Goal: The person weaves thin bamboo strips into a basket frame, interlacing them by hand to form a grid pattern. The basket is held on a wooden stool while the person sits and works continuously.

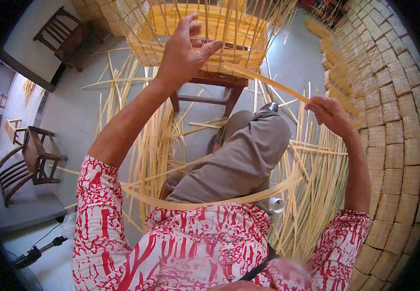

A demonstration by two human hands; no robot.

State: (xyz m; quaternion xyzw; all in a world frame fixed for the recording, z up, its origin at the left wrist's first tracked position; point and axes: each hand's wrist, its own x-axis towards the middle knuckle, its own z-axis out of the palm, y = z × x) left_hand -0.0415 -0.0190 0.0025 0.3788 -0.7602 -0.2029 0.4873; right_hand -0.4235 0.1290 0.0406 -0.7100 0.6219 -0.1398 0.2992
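Note:
A half-woven bamboo basket (239, 29) with upright splints stands on a small wooden stool (219, 85) in front of me. My left hand (183, 51) rests against the basket's near wall, thumb pressing the end of a long flat bamboo strip (268, 82), fingers spread upward. My right hand (334, 114) is closed around the same strip farther along. The strip runs on past that hand, loops down over my lap (241, 157) and crosses my chest. My knee in grey trousers is raised between the arms.
Loose bamboo strips (147, 145) lie all over the grey floor around the stool. Stacks of finished woven baskets (394, 126) rise on the right. Wooden chairs (30, 157) stand at the left, another chair (67, 36) at the back left. A small metal can (277, 204) lies by my leg.

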